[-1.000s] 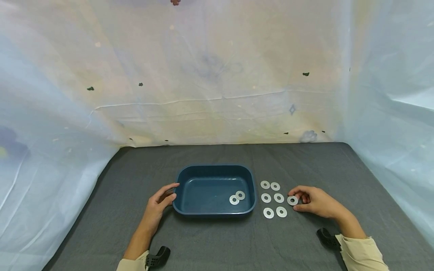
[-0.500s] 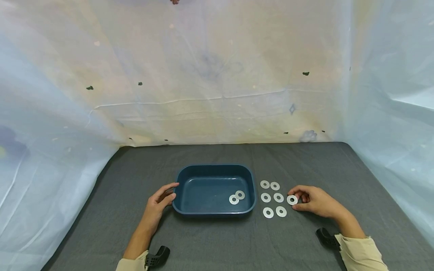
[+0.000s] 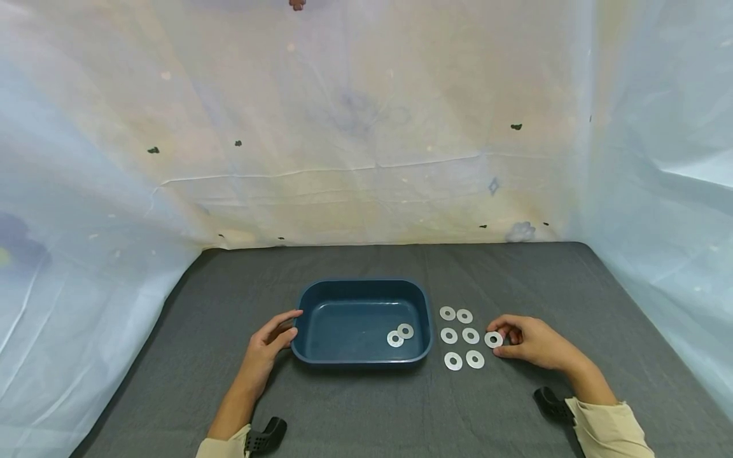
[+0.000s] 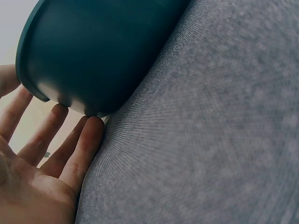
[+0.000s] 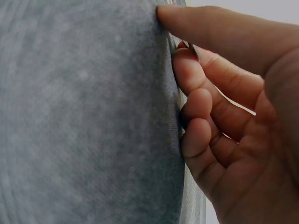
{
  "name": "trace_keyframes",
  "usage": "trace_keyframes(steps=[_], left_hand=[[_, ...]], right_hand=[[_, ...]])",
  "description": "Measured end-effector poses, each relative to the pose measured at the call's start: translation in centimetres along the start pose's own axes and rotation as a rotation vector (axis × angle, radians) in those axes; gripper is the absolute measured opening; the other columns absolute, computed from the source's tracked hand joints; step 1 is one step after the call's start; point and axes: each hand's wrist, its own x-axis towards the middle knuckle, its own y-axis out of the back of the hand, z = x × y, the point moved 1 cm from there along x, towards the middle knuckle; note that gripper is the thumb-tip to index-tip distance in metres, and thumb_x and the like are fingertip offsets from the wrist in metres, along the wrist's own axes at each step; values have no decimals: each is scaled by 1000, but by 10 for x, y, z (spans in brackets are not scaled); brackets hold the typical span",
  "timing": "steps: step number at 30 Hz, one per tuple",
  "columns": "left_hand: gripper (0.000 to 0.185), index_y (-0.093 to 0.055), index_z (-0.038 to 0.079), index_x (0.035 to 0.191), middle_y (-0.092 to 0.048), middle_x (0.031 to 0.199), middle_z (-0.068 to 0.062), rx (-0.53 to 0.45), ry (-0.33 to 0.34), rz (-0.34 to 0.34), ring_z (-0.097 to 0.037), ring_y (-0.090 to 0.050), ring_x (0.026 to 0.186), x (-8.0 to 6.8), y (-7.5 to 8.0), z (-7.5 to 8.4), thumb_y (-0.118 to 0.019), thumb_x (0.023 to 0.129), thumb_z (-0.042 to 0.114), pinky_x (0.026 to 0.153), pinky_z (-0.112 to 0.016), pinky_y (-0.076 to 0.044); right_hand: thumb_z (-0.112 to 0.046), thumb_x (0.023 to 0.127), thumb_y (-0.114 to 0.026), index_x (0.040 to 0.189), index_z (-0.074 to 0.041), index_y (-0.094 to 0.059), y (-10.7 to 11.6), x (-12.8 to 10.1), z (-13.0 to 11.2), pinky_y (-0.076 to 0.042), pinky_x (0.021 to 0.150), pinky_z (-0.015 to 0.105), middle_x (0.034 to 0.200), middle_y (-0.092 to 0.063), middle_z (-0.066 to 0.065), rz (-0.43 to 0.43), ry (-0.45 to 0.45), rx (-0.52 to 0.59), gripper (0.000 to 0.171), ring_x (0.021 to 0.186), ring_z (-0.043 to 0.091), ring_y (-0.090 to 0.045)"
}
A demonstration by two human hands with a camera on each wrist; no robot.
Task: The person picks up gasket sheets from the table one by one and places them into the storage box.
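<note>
A dark blue plastic tub (image 3: 361, 282) stands on the grey cloth with two flat metal washers (image 3: 399, 335) lying in its right end. My left hand (image 3: 273, 337) rests with straight fingers against the tub's left wall; in the left wrist view the fingertips (image 4: 91, 128) touch the tub (image 4: 93, 51) at its base. Several loose washers (image 3: 471, 335) lie in rows just right of the tub. My right hand (image 3: 509, 335) pinches the rightmost washer (image 3: 494, 340) between thumb and curled fingers, low on the cloth. In the right wrist view the right hand (image 5: 205, 93) has its thumb out and fingers curled.
The grey cloth-covered table (image 3: 366, 407) is walled by pale plastic sheeting (image 3: 366, 127) at the back and on both sides. Black wrist-camera mounts (image 3: 266, 436) sit at my sleeves near the front edge.
</note>
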Motion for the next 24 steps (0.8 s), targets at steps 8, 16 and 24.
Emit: trace_keyframes(steps=[8,16,24], left_hand=[[38,-59,14,138,-56,140,-1,-4,3,-1,-2,-53,118,0,1,-1,-59,101,25,89,-25,-48],[38,-58,14,138,-55,142,-6,-7,-5,-5,-2,-53,118,0,1,-1,-58,101,25,89,-24,-48],[38,-59,15,138,-55,142,-6,-4,-7,-5,-3,-53,119,1,0,-1,-58,101,26,89,-25,-48]], right_hand=[[-27,82,-82,106,-15,-68,-1,1,-4,-42,60,21,82,-60,-6,15,23,-1,30,65,-1,-47],[-30,83,-81,105,-17,-67,0,1,-11,-42,60,21,80,-57,-8,23,37,-2,29,63,-1,-47],[-29,82,-82,105,-19,-68,1,2,-15,-42,59,21,80,-58,-8,50,38,0,29,64,0,-47]])
